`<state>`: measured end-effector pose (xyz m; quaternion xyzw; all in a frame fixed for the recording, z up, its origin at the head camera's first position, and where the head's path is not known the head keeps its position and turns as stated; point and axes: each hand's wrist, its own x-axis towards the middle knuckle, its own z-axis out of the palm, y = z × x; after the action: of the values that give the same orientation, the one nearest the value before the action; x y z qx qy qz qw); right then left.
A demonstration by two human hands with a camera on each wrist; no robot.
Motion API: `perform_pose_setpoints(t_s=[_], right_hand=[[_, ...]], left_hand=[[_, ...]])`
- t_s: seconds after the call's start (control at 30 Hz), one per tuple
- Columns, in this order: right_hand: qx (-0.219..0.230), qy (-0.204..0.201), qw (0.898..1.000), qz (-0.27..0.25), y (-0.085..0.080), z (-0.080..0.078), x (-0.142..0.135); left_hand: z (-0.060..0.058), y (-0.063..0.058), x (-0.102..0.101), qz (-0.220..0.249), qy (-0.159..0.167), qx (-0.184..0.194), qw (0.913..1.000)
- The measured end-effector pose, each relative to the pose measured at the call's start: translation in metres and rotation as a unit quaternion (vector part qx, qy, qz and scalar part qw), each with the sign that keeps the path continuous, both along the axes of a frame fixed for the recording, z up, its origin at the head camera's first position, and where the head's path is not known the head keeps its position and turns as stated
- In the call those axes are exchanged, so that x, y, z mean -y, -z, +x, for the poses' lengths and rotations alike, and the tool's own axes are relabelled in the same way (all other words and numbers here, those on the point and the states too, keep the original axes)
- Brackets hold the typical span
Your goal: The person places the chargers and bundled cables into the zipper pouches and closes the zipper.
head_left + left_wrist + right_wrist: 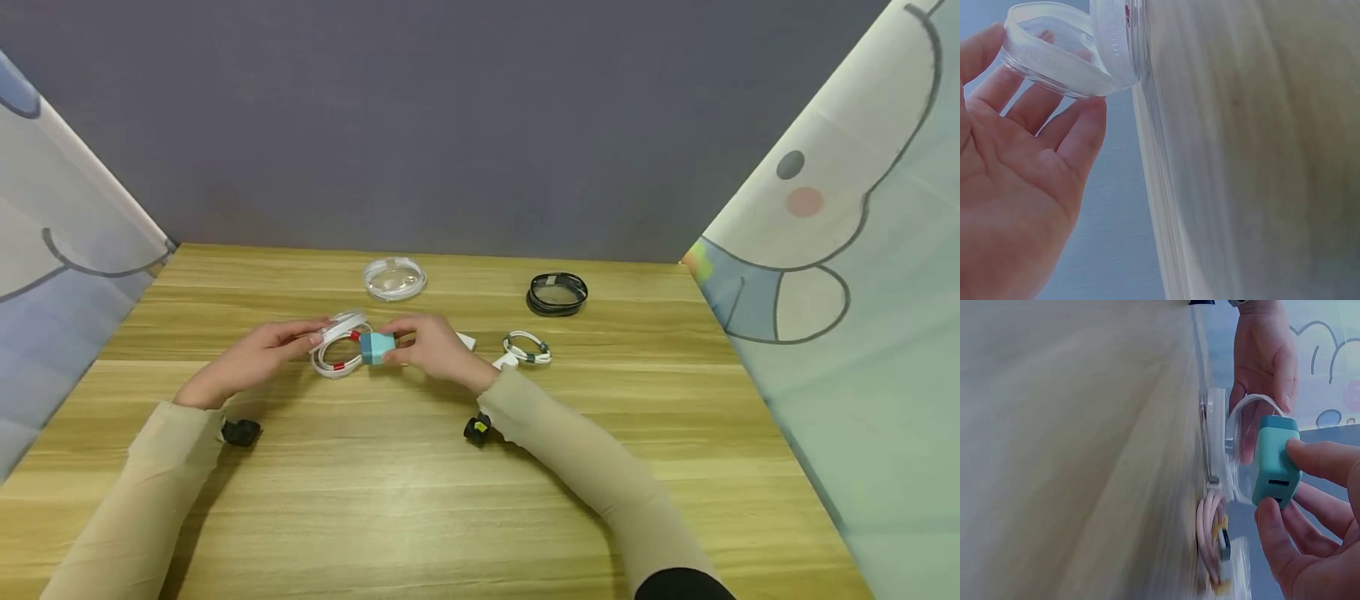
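My right hand pinches a teal USB charger between thumb and fingers; two USB ports show on its end in the right wrist view. My left hand holds a clear, ring-shaped plastic piece by its rim, thumb on one side and fingers on the other. The ring is tilted above the table. Directly below and beside it lies a coiled white cable with red ties, close to the charger. Whether the charger touches this coil or the ring cannot be told.
Toward the back lie a clear-white coil and a black coil. Right of my right hand are a white cable coil with dark green ties, a white plug and a white block, partly hidden. A grey wall bounds the table.
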<state>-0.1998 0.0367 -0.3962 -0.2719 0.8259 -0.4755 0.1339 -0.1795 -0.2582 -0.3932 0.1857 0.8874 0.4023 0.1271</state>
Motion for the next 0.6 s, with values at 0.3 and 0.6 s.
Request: perform_pose_setpoints(t_s=[0.3,0.6], right_hand=[[-0.010,0.014,1.000,0.016,0.002,-0.008,0.023],[-0.012,0.038,0.999,0.023,0.009,-0.013,0.040]], left_hand=[[0.000,-0.001,0.001,0.008,0.001,0.007,0.9999],[0.000,-0.003,-0.001,0.007,0.008,0.016,0.9998]])
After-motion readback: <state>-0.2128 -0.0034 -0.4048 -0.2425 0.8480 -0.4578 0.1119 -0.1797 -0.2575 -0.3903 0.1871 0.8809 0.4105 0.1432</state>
